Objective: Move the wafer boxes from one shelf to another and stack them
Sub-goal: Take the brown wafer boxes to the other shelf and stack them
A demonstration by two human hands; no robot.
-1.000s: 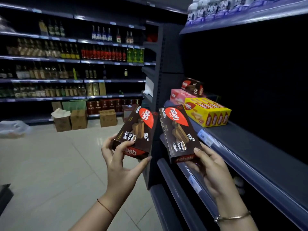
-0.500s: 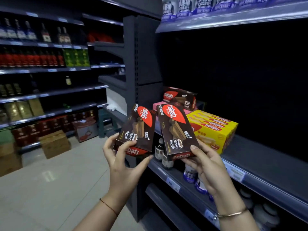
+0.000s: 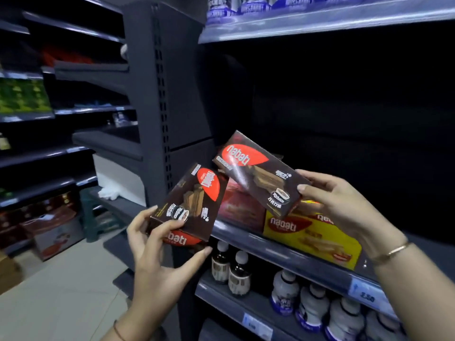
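The right hand (image 3: 344, 205), its grip holding the right box (image 3: 258, 173) slanted just above the shelf's (image 3: 283, 254) yellow box (image 3: 312, 238), is nearer that stack than the left hand (image 3: 157, 257), gripping the left box (image 3: 189, 205) near-upright.

The red box (image 3: 240, 210) on the shelf (image 3: 283, 252) is mostly hidden behind a brown wafer box (image 3: 192, 205); the top bottles (image 3: 246, 6) are cropped.
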